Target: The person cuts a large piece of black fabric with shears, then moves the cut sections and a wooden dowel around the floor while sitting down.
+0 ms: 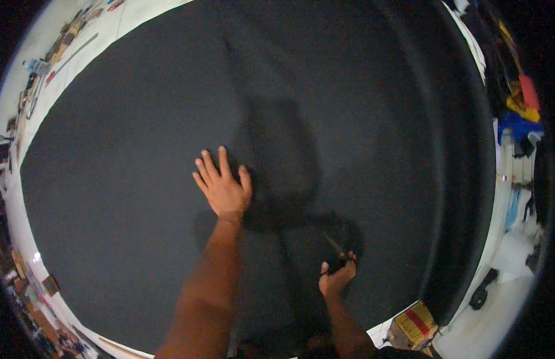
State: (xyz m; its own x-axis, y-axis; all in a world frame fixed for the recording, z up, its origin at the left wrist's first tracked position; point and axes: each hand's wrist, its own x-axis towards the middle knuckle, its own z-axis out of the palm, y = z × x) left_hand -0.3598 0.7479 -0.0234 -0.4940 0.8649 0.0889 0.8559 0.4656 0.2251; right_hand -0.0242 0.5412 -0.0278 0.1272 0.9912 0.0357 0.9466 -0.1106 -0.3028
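A large sheet of black fabric point(140, 143) covers most of the table. My left hand point(226, 191) lies flat on it with the fingers spread, left of a long dark crease. Lower and to the right, my right hand point(338, 278) is closed on a pair of scissors point(333, 242). Their blades point away from me over the fabric, and the fingers partly hide the handles. Shadows of my head and arms fall across the cloth.
The white table edge point(27, 245) shows around the fabric, with tools and clutter along the far left. A yellow cardboard box point(415, 326) stands near right. Thick folds of fabric point(448, 179) run down the right side. Coloured items, including a blue cloth point(519, 127), lie beyond.
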